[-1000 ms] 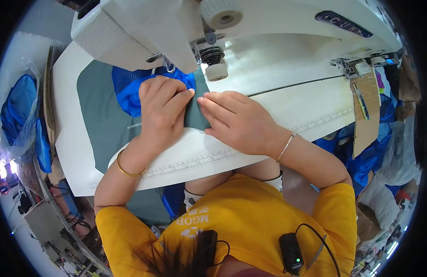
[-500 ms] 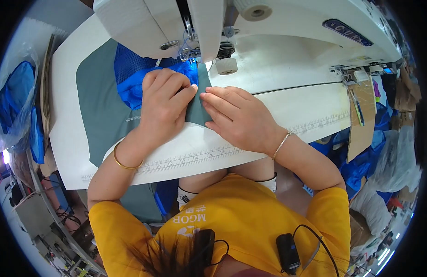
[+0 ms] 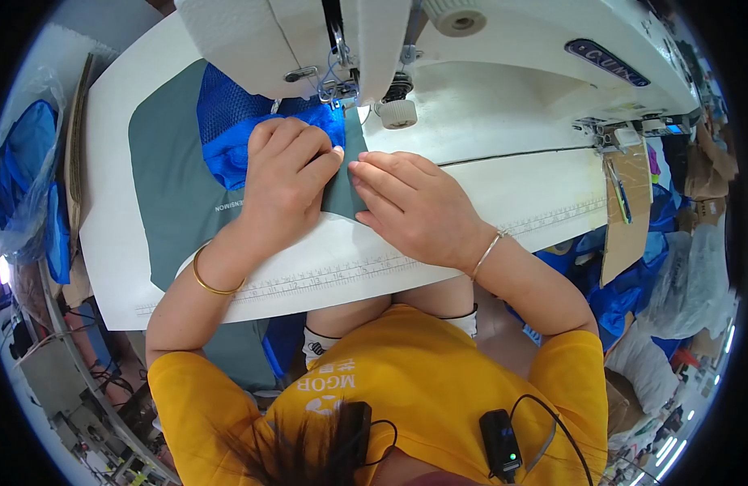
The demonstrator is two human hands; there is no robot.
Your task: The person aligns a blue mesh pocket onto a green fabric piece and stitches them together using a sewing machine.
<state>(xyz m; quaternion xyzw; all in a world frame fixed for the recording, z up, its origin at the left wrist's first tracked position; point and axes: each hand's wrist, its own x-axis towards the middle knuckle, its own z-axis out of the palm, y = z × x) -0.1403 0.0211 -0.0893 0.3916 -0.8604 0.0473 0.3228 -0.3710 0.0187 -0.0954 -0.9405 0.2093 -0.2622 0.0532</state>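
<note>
A grey-green fabric panel (image 3: 167, 174) lies flat on the sewing table, with small white lettering on it. On top of it is a blue fabric piece (image 3: 224, 158) with a mesh part, its upper edge by the presser foot (image 3: 340, 99) of the sewing machine. My left hand (image 3: 289, 178) has curled fingers, thumb and index pinched together at the blue piece's right edge; the fingertips are partly hidden. My right hand (image 3: 418, 202) lies palm down with fingers stretched out, their tips on the right edge of the green panel.
The white sewing machine (image 3: 503, 40) stands over the table (image 3: 115, 267), which has a printed ruler (image 3: 342, 275) along its front edge. A cardboard piece (image 3: 627, 211) with pens hangs at the right. Bagged blue fabric (image 3: 26, 162) is at the left.
The whole view has shifted slightly. Both hands and the fabric keep nearly the same position under the machine.
</note>
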